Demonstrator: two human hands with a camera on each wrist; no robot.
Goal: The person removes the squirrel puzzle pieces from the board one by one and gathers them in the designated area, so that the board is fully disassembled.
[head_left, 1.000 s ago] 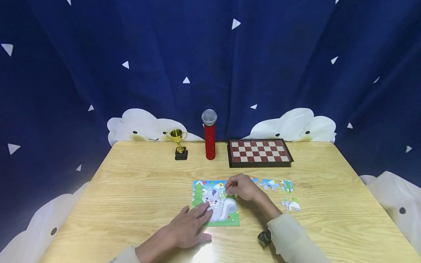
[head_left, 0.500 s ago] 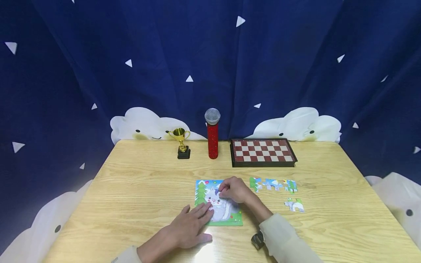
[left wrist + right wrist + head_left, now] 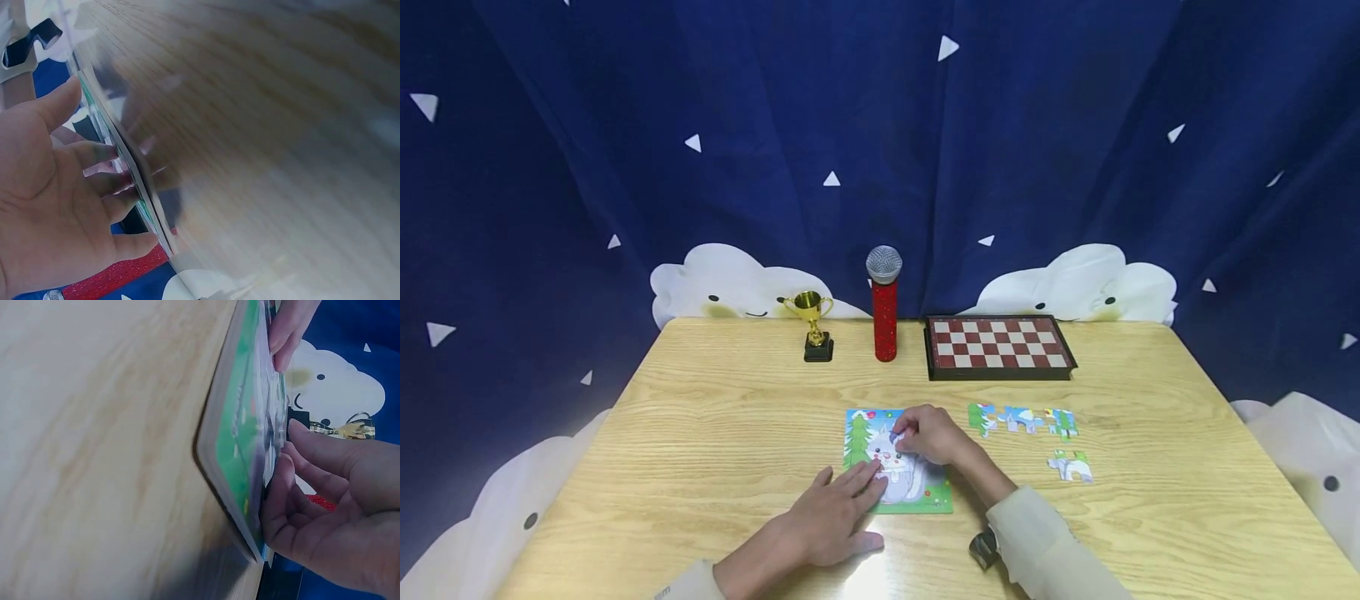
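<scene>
Gold trophy (image 3: pixel 810 310) near red microphone (image 3: pixel 885 315); checkered board (image 3: pixel 1000 344), seemingly chess.

Head view bright and fairly sharp, white glare on the near table (image 3: pixel 866 577); wrist views dimmer, hazy, soft shadow beside the puzzle (image 3: pixel 234 442)

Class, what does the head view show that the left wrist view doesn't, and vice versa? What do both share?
Only the head view: the loose puzzle pieces, the checkered top of the chessboard, the gold cup of the trophy.
Only the left wrist view: the palm of the left hand.
Both: at least part of the right hand, the puzzle, the red microphone and the table.
</scene>
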